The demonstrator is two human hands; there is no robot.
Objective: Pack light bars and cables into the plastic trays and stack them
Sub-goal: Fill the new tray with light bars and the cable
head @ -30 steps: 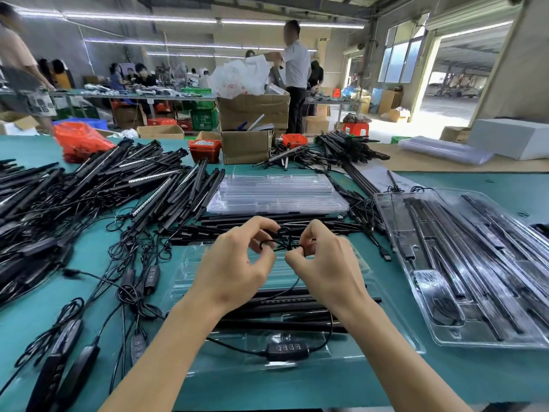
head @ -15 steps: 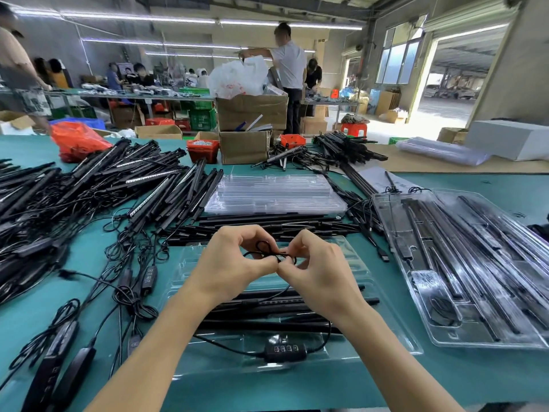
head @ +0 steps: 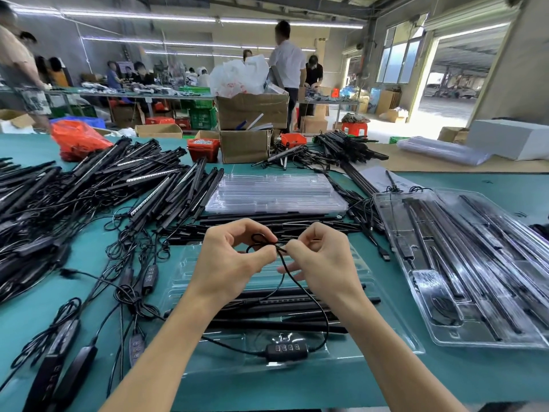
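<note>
**A:** What can go wrong from here?

**B:** I think the small loop can slip open. I hold the cable (head: 292, 281) above the plastic tray (head: 383, 295), and the coil between my fingers is very small. If one pinch loosens, the loop springs out and I must wind again. Also the cable goes down to the controller (head: 287, 351) at the front of the tray; if I pull too much, the controller may drag out of its place, or disturb the light bars (head: 285, 310) that lie across the tray under my wrists.

**A:** And the grip, how is it?

**B:** Both are closed, not wide at all. My left hand (head: 230, 260) pinches the looped part of the cable with thumb and first finger, the other fingers curled in. My right hand (head: 320, 257) pinches the same cable just beside it, where the strands cross; its lower fingers are a bit more straight. The two hands are almost touching.

**A:** The other trays?

**B:** A filled tray (head: 463, 269) lies on the table (head: 490, 379) at my right, and a stack of empty trays (head: 276, 193) is behind my hands. Loose bars are piled at my left.
</note>
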